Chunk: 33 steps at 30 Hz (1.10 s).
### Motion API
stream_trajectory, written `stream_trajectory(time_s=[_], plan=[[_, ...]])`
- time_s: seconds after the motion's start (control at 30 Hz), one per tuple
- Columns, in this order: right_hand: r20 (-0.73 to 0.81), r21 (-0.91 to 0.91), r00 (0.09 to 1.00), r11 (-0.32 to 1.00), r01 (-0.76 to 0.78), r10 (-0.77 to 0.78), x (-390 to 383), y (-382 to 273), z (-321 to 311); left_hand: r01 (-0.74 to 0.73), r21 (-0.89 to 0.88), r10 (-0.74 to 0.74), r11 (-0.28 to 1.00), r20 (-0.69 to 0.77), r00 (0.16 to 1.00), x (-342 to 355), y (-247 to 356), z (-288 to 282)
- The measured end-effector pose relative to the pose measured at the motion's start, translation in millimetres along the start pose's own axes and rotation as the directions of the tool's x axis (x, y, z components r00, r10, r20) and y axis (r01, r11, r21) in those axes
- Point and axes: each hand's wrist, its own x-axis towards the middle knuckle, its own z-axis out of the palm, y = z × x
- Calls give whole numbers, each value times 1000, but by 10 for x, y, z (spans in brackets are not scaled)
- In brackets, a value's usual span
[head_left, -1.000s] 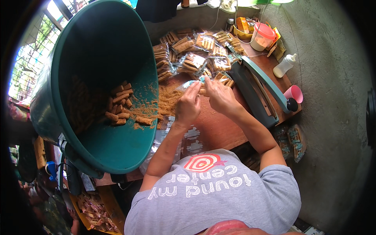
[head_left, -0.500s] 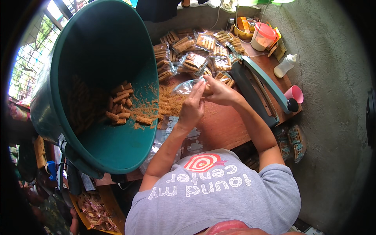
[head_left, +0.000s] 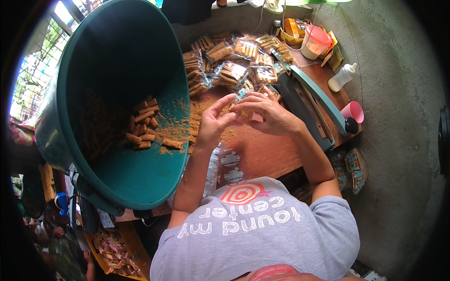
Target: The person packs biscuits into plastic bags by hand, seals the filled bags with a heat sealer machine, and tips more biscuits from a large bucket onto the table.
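My left hand (head_left: pixel 215 122) and my right hand (head_left: pixel 269 114) both grip a small clear bag of snack rolls (head_left: pixel 243 117) over the wooden table (head_left: pixel 262 152). The right fingers lie across the bag's top; the left thumb and fingers pinch its left side. Just behind are several filled clear packets (head_left: pixel 229 72) in a pile, and brown crumbs (head_left: pixel 197 107) lie to the left. A grey-green bar heat sealer (head_left: pixel 304 103) stands right of my right hand. Under my left forearm are flat printed bags (head_left: pixel 213 166).
A big teal tub (head_left: pixel 126 185) on its side holds loose rolls (head_left: pixel 145 112). At right are a lidded pink container (head_left: pixel 314 44), a white bottle (head_left: pixel 341 79), a pink cup (head_left: pixel 351 111) and concrete wall. A yellow crate (head_left: pixel 122 262) and another person's arm (head_left: pixel 88 262) are at lower left.
My left hand has shifted a little to the left, and my right fingers have moved across the top of the bag, whose loose end no longer sticks out leftward.
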Motion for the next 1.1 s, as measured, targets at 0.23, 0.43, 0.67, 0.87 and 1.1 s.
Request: stream_trajectory(time_s=[0.23,0.43,0.67,0.87,1.1], plan=[[-106,149,989,982,119,-103,46,81,60,52,-190,-56,980,-19,998,5,-114,-122],[-57,327,997,944,-38,59,7,133,130,147,-296,-131,944,74,989,14,-123,-156],[-63,253,993,964,-80,99,20,118,95,22,469,0,883,-48,999,27,-293,-221],[-60,344,986,930,-129,159,73,97,36,338,-48,-305,940,331,893,-22,-513,-350],[6,448,973,869,-209,231,51,222,-44,242,21,-235,970,330,914,-65,-557,-388]])
